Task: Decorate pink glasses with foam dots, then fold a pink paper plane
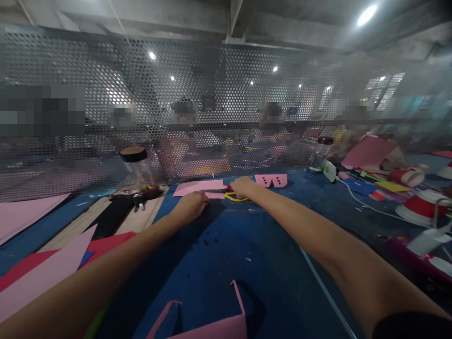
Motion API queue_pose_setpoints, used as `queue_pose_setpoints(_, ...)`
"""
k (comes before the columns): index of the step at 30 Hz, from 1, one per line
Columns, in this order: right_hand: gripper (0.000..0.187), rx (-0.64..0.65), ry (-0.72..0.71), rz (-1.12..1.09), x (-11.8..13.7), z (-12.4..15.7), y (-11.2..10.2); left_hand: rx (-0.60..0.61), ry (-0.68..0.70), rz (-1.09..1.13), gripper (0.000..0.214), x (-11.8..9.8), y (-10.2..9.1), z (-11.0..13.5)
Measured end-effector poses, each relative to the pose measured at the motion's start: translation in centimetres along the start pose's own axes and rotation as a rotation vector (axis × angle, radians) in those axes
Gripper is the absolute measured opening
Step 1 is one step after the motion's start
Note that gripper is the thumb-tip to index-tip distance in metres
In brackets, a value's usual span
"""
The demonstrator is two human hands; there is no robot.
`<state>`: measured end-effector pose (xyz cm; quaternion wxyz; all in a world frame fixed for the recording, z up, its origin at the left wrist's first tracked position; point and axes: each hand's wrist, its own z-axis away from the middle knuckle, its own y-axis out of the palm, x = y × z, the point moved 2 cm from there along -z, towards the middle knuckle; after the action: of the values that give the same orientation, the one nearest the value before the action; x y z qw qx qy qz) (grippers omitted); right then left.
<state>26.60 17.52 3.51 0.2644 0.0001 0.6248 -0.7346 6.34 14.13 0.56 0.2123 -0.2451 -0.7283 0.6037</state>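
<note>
Both my arms reach far across a blue work surface (226, 254). My right hand (241, 186) is closed over the red and yellow handles of a pair of scissors (229, 193), whose blades point left over a pink sheet (197, 187). My left hand (192, 205) rests with fingers curled on the blue surface just below that pink sheet, at its edge; I cannot make out anything in it. A small pink cut-out piece with dark holes (271, 180) lies just right of my right hand.
A perforated metal screen (212, 94) closes off the far edge, with people behind it. Two glass jars (139, 167) (320, 153) stand against it. Pink and red paper pieces (52, 263) lie left, a pink cut piece (212, 325) near me, red-white cups (420, 207), a white cable and coloured scraps right.
</note>
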Motion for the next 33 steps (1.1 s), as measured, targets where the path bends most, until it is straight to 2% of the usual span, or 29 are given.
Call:
queue_pose_setpoints(7,0.035,0.001,0.0,0.007,0.1,0.2,-0.2,0.039,0.077,-0.099,0.027,-0.2,-0.3,-0.5)
queue_pose_setpoints(15,0.035,0.002,0.005,0.015,0.1,0.3,-0.2,0.014,0.098,-0.148,0.024,-0.9,-0.1,-0.5)
queue_pose_setpoints(23,0.034,-0.02,-0.003,0.006,0.0,0.4,-0.3,-0.031,0.09,-0.067,0.028,-0.1,0.2,0.8)
queue_pose_setpoints(28,0.043,-0.041,-0.016,0.002,-0.3,0.6,-0.5,-0.049,0.081,-0.008,0.028,-0.2,-0.1,2.1)
queue_pose_setpoints(33,0.048,-0.052,-0.013,0.005,-0.4,0.6,-0.5,-0.068,0.042,0.036,0.027,0.0,0.0,2.3)
